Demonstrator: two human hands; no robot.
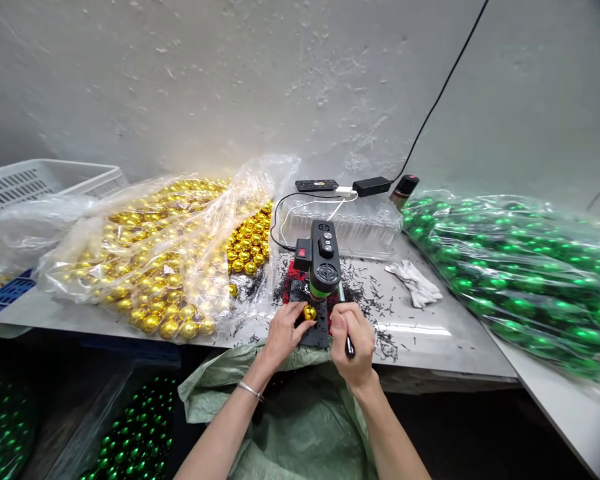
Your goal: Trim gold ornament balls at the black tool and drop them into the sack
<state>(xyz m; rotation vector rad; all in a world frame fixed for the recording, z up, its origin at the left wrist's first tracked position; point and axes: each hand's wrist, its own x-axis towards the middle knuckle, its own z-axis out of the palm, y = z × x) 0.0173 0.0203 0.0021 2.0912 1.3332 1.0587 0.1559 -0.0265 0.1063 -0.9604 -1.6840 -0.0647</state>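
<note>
Between the thumb and fingers of my left hand is a shiny gold ball, held just below the head of a small black press machine. A dark base plate lies under the ball. My right hand is wrapped round the black-ended lever handle at the machine's right side. A red switch shows on the machine's left. Whether the ball touches the machine's head cannot be made out.
A clear bag of gold balls lies left, with a white crate behind it. On the right are a bag of green balls and white gloves. Black scraps litter the table; a green sack hangs below its front edge.
</note>
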